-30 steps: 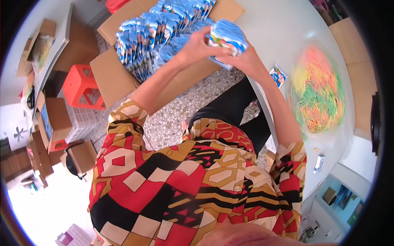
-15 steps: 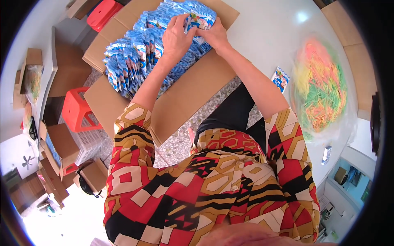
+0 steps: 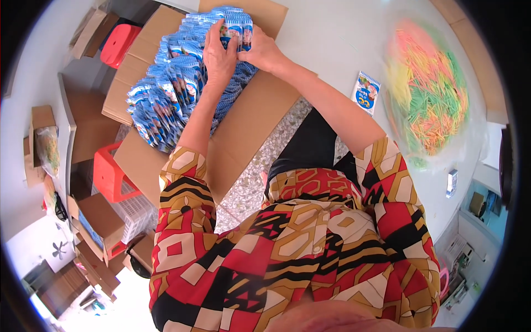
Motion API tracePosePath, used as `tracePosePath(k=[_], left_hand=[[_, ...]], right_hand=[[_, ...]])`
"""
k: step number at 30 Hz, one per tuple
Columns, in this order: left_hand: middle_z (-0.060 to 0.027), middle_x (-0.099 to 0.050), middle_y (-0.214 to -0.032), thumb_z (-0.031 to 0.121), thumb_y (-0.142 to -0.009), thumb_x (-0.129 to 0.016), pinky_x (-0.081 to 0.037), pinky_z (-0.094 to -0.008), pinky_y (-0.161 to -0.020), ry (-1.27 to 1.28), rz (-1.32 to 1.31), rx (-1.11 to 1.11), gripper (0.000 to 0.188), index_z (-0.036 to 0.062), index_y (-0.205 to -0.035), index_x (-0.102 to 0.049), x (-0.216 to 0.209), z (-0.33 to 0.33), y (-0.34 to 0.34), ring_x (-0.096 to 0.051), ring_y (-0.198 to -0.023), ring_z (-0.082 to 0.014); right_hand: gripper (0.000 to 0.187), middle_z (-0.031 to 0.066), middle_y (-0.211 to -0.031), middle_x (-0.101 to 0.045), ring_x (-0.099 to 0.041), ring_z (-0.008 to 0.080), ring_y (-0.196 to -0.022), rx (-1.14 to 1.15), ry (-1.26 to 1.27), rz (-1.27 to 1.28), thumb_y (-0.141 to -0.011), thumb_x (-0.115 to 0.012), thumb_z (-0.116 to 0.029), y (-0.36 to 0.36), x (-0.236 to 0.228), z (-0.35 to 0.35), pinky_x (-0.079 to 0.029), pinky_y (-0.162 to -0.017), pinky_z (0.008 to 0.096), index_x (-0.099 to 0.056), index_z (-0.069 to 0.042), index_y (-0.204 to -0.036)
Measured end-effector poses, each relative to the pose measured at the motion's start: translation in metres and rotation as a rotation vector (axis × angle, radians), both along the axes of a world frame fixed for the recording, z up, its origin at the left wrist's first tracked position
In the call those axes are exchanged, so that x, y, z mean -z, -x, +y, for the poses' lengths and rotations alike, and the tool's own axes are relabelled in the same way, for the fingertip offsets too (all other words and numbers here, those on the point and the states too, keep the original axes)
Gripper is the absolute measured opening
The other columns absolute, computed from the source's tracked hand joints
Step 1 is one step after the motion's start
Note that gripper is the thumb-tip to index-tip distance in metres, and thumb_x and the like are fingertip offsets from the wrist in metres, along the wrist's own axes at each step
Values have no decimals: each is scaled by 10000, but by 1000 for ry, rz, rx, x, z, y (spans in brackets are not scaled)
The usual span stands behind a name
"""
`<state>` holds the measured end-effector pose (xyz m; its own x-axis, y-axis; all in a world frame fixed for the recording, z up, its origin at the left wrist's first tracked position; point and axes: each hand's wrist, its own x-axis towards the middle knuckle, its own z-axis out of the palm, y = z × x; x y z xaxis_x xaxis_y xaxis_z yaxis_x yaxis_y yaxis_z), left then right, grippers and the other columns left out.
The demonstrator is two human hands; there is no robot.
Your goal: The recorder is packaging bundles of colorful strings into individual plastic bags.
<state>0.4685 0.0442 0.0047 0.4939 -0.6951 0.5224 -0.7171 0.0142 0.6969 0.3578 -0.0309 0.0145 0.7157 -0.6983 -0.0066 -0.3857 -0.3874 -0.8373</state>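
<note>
An open cardboard box (image 3: pixel 257 113) is packed with rows of small blue-and-white packets (image 3: pixel 182 77), most of them standing on edge. At the far end of the box, my left hand (image 3: pixel 219 58) grips some packets, its fingers over their front. My right hand (image 3: pixel 261 51) is closed around the right side of the same bunch (image 3: pixel 231 34), thumb toward the left hand. How many packets lie between the hands is hidden. One loose packet (image 3: pixel 366 94) of the same kind rests on the light table, right of my right forearm.
A clear plastic bag (image 3: pixel 428 94) of pink, yellow and green thin sticks lies on the table (image 3: pixel 326 33) at right. A small white-and-blue box (image 3: pixel 452 183) sits nearer. Red stools (image 3: pixel 113 171), a white crate (image 3: pixel 135 213) and cardboard boxes (image 3: pixel 97 218) stand at left.
My view has shifted, so the box sits further left and the loose packet shows fully. Both hands remain on the bunch, which is now lower and more upright among the other packets.
</note>
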Motion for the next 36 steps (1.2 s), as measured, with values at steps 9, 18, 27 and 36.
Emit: tracePosePath(k=[9,18,27,36], left_hand=[[-220,-514,-1242,155,-835,-633,-386,-445,-976,65,-512,-60,420,-9,-1204,-519,8,-6,-2,-464,-1166,-391],[-168,-541,-1204,126,-807,-662,-443,-384,-901,61,-434,297,386,48,-1171,-561,-66,-8,105,-518,-1091,-341],[-140,-579,-1059,358,-695,-771,-486,-381,-798,-486,-179,409,629,29,-1178,-538,-2,-54,224,-571,-990,-285],[-80,-564,-961,311,-629,-816,-456,-363,-795,-489,-241,364,519,61,-1024,-590,16,-50,244,-542,-936,-252]], right_hand=[[442,114,-1256,-497,-572,228,-1049,48,179,-377,-825,-620,-90,142,-31,24,-510,-841,329,-496,-84,-1249],[341,47,-1073,-622,-602,148,-896,490,180,-147,-833,-614,-89,324,-14,29,-501,-780,281,-566,-78,-1170],[348,86,-1069,-614,-612,204,-775,462,272,-64,-840,-616,-124,322,15,15,-504,-711,308,-549,-82,-1179],[443,148,-1172,-538,-603,327,-924,332,493,250,-830,-598,-197,293,31,-42,-485,-782,404,-487,-36,-1227]])
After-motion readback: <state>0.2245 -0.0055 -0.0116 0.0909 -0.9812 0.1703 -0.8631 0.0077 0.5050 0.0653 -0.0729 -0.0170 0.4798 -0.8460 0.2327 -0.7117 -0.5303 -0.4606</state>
